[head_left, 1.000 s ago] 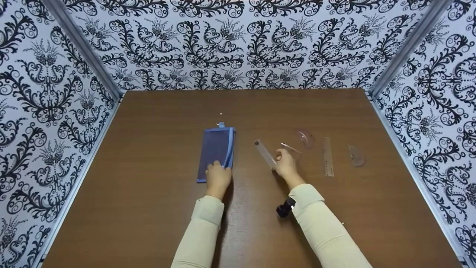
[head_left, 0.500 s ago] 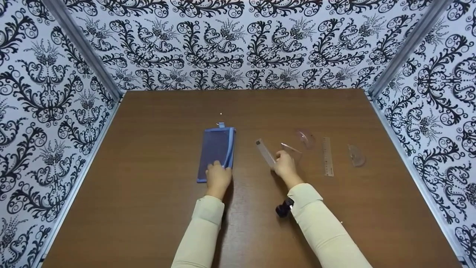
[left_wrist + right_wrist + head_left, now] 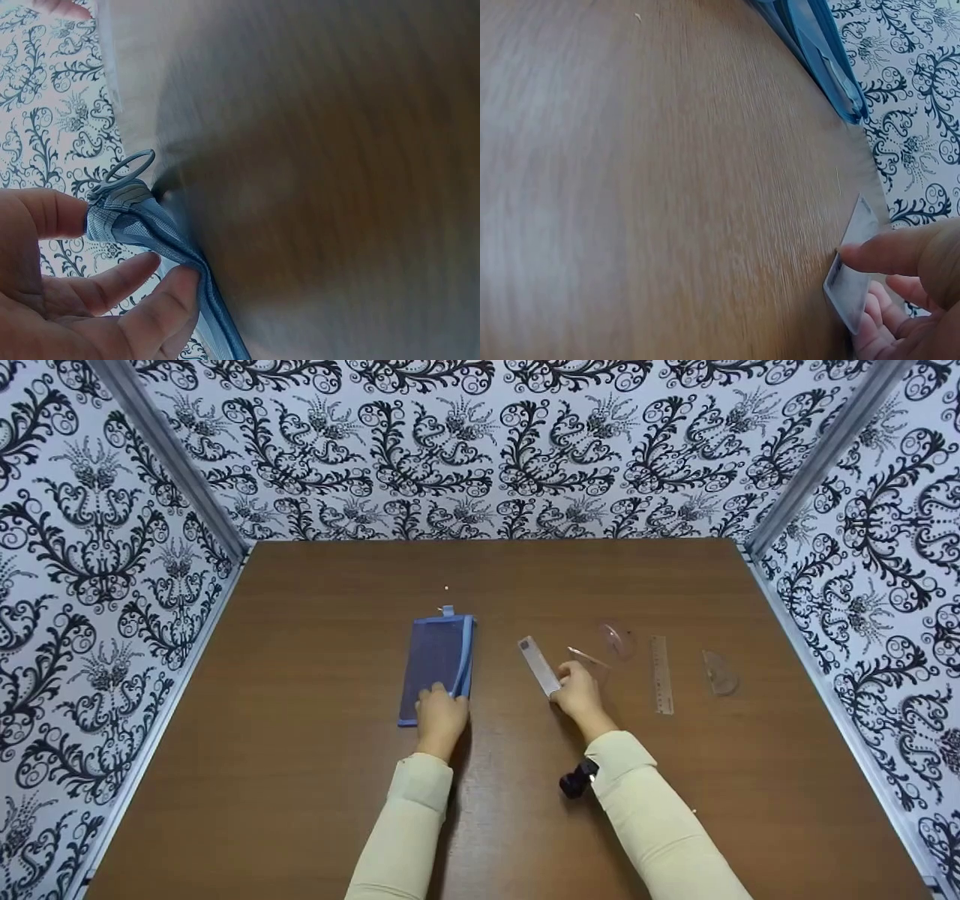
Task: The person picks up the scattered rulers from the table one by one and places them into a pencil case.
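A blue mesh zip pouch lies on the brown table, its long zipper edge bowed partly open on the right. My left hand grips its near end, thumb and fingers about the zipper edge beside the ring-shaped pull. My right hand pinches a clear plastic ruler between thumb and fingers, its far end with a dark square pointing up and left. In the right wrist view the ruler is tilted close over the table. Behind that hand lies a clear set square, partly hidden.
Right of my right hand lie a pinkish clear protractor, another clear ruler and a clear protractor. Patterned wall panels close off the table's back and sides. A black device sits at my right wrist.
The ruler in my right hand has turned slightly, its far end shifting a little right and its face catching more light. The left hand and pouch stay in place.
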